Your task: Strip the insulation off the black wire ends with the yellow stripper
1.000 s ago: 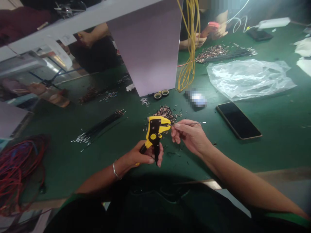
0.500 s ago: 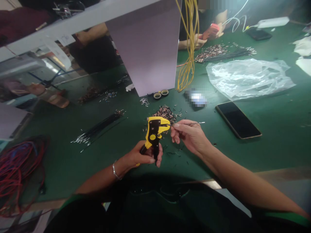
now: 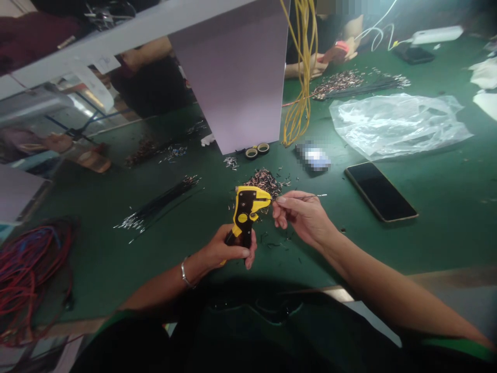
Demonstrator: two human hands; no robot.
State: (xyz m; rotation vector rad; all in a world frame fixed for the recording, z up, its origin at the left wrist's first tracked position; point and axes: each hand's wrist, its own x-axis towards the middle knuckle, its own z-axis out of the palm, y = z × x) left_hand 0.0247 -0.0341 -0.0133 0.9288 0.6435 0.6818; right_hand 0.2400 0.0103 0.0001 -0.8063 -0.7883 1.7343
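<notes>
Clasping yellow stripper (image 3: 244,207): left hand (image 3: 233,250). At its 2 o'clock, right hand (image 3: 306,215) pinches wire (image 3: 313,196), likely light, bendy; best held near stripper.

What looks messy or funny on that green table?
Some tiny dark scraps lie strewn between the left hand and right hand, outside the copper-and-black heap, so they look spilled. The red and blue wires at the left look tangled. Nothing looks clearly broken.

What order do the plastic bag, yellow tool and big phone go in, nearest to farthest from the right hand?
1. Yellow tool: just left of the right hand.
2. Big phone: on the hand's right.
3. Plastic bag: beyond the phone.
</notes>
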